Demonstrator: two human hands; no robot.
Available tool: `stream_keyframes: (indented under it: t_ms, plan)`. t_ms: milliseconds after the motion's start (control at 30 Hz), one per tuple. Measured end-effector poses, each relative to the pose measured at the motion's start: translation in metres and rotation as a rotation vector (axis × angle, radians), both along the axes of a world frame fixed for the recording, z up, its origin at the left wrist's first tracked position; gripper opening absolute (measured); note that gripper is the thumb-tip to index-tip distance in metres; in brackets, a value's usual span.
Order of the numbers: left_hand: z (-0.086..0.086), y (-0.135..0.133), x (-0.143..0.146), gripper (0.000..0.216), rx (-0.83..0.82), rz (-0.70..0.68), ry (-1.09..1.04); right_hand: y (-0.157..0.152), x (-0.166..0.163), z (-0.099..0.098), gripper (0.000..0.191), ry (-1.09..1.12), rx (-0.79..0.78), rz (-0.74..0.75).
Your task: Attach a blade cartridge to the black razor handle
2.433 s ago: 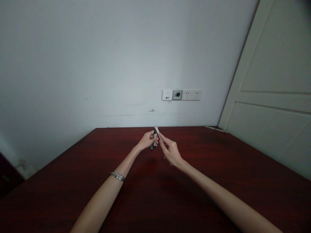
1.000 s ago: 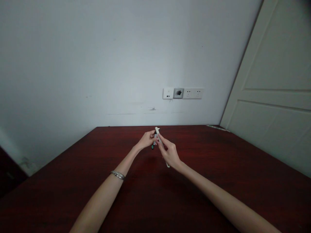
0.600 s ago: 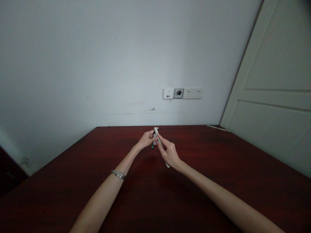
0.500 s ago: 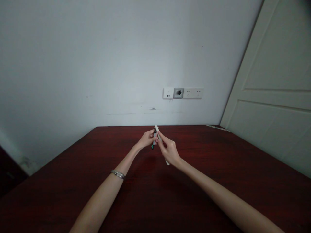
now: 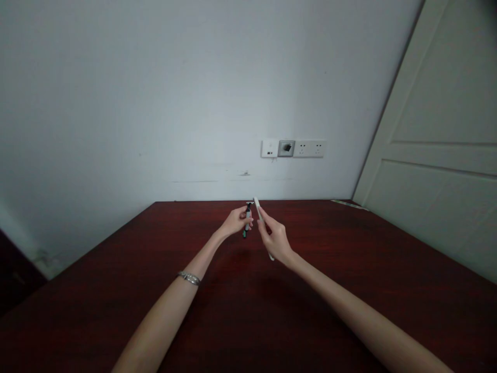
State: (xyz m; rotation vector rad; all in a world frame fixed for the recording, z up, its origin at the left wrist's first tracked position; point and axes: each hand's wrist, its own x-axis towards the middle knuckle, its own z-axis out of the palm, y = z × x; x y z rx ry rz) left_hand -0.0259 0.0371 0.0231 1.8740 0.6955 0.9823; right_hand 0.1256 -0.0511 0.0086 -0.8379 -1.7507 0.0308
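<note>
Both arms reach out over a dark red wooden table (image 5: 272, 321). My left hand (image 5: 235, 224) is closed around a short dark pen-like piece (image 5: 247, 220) held upright, its green tip pointing down. Just to its right, my right hand (image 5: 276, 239) pinches a slim white stick-shaped piece (image 5: 261, 217), tilted, with one end sticking out above the fingers and the other below the palm. The two pieces stand a small gap apart, above the table's middle far part. A silver bracelet (image 5: 188, 279) circles my left wrist.
A white wall rises behind the table, with a row of sockets and a switch plate (image 5: 293, 148). A cream panelled door (image 5: 438, 155) stands at the right. A thin light strip (image 5: 345, 204) lies at the table's far right corner.
The white piece in my right hand has come away from the dark piece in my left hand and shifted slightly right and up. My left hand has stayed in place.
</note>
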Motion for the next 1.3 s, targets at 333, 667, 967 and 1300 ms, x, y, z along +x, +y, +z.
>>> stream_keyframes:
  t_ms: [333,667,967,1300]
  plan:
    - [-0.001,0.0,-0.002,0.018,0.0,0.002,-0.012,0.0,-0.004,-0.001,0.049,-0.01,0.021,0.035]
    - [-0.005,0.004,-0.005,0.016,-0.002,0.006,-0.011,-0.008,0.004,0.0,0.047,-0.11,-0.028,0.074]
    - [-0.003,0.003,-0.008,0.01,0.28,0.123,0.054,0.018,0.041,0.05,0.039,-0.026,-0.089,0.042]
    - [-0.001,0.0,-0.007,0.015,0.404,0.222,0.171,0.017,0.051,0.058,0.03,-0.276,-0.248,0.022]
